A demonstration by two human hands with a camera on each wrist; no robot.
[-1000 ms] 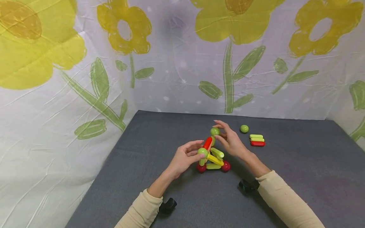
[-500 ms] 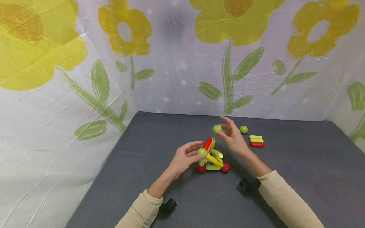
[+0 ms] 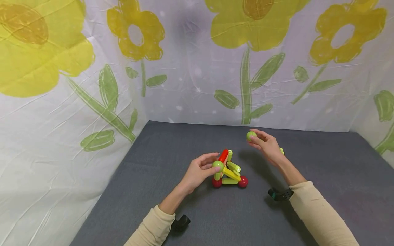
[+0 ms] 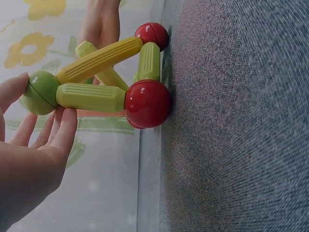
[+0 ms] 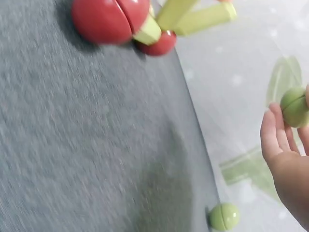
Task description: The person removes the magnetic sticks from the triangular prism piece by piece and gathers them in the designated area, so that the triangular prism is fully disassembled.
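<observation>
At the middle of the table stands a small frame of magnetic rods and balls. Two red balls (image 3: pixel 217 182) (image 3: pixel 243 181) form its near base corners, joined by a lime rod (image 3: pixel 230 181). My left hand (image 3: pixel 193 173) pinches the green ball (image 3: pixel 218 166) at its top corner, from which a yellow rod (image 3: pixel 232 174) and a red rod (image 3: pixel 223 155) run. Behind, a lime rod (image 3: pixel 230 155) sticks up with a bare end. My right hand (image 3: pixel 266 146), to the right of the frame, holds another green ball (image 3: pixel 251 136) by its fingertips, raised above the table.
A loose green ball (image 5: pixel 224 216) lies on the grey table, seen in the right wrist view. Lime rods (image 3: pixel 281 150) peek out from behind my right hand, mostly hidden. A flowered cloth (image 3: pixel 191 85) hangs behind the table's far edge (image 3: pixel 197 123).
My right hand has drawn the green ball off the upright lime rod and carried it to the right. It now covers the loose ball and rods. The left hand keeps its grip.
</observation>
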